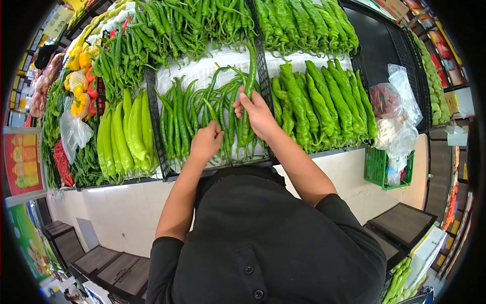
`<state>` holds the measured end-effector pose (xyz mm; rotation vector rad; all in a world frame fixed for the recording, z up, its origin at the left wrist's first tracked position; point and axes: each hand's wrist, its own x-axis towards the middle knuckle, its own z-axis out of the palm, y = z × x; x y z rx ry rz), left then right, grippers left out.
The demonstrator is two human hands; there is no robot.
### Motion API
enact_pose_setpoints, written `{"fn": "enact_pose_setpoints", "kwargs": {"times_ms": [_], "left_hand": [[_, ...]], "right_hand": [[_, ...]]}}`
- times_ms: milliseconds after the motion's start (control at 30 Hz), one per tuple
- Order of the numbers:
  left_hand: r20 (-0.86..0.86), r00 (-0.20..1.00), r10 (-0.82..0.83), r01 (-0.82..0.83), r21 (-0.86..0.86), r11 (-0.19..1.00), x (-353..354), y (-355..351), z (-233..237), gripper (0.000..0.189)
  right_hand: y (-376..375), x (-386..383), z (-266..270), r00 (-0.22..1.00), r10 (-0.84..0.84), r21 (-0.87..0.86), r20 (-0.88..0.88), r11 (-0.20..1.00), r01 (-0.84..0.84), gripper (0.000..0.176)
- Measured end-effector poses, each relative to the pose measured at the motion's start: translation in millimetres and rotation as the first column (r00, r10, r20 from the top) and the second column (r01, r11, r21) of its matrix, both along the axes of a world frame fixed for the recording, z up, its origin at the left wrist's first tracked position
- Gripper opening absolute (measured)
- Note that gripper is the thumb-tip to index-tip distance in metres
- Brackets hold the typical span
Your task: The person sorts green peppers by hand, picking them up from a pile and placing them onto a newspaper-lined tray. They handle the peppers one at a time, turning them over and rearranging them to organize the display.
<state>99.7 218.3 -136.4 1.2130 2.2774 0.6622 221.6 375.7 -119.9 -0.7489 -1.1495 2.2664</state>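
My right hand (257, 115) is closed round a long green chili pepper (251, 63), which stands up from the fingers with its upper end pointing away from me. Lower and to the left, my left hand (205, 142) has its fingers curled together at the end of another thin green chili (209, 107). Both hands are over a white-lined black crate section where slim green chilies (179, 119) lie side by side at the left. Around my hands, more chilies lie crossed and loose. My left fingertips are partly hidden.
Pale green peppers (129, 134) lie to the left, wrinkled green peppers (319, 101) to the right. Piled chilies (197, 23) fill the back. Black mesh dividers (158, 119) separate the sections. At right, plastic bags (402, 109) hang above a green crate (375, 167).
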Motion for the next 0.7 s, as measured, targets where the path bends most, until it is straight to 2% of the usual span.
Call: {"fn": "enact_pose_setpoints", "kwargs": {"times_ms": [100, 133, 233, 333, 467, 533, 633, 700], "left_hand": [[0.172, 0.985, -0.01, -0.005, 0.087, 0.996, 8.9, 2.6, 10.5, 0.013], [0.226, 0.974, -0.02, -0.005, 0.11, 0.994, 12.1, 2.9, 13.4, 0.012], [0.219, 0.973, -0.075, 0.033, 0.187, 0.982, 16.8, 0.4, 3.0, 0.012], [0.214, 0.972, -0.093, 0.058, 0.164, 0.985, 17.2, -2.9, -7.8, 0.013], [0.213, 0.972, -0.102, 0.073, 0.141, 0.987, 18.3, -4.0, -10.8, 0.013], [0.223, 0.969, -0.106, 0.078, 0.131, 0.988, 19.7, -3.2, -10.6, 0.014], [0.202, 0.975, -0.094, 0.068, 0.131, 0.989, 20.0, -0.5, -17.1, 0.018], [0.156, 0.985, -0.077, 0.061, 0.103, 0.993, 19.8, -0.3, -17.4, 0.023]], "right_hand": [[-0.7, -13.9, -4.4, 0.997, 0.034, 0.053, 0.063, 0.998, -0.037, 0.03], [-1.4, -16.7, -3.9, 0.994, 0.041, 0.038, 0.097, 0.998, -0.045, 0.039], [-6.3, -23.9, -13.9, 0.99, -0.008, 0.05, 0.137, 0.999, 0.002, 0.053], [-4.6, -25.0, -48.1, 0.981, 0.014, 0.181, 0.192, 0.982, -0.05, 0.063], [-5.8, -23.8, -75.4, 0.957, 0.012, 0.309, 0.289, 0.945, -0.106, 0.065], [-9.9, -22.0, -65.4, 0.942, -0.015, 0.368, 0.335, 0.922, -0.116, 0.065], [-13.2, -18.9, -47.5, 0.944, -0.037, 0.364, 0.327, 0.927, -0.09, 0.063], [-14.7, -20.7, -56.8, 0.948, -0.066, 0.4, 0.312, 0.914, -0.068, 0.058]]}}
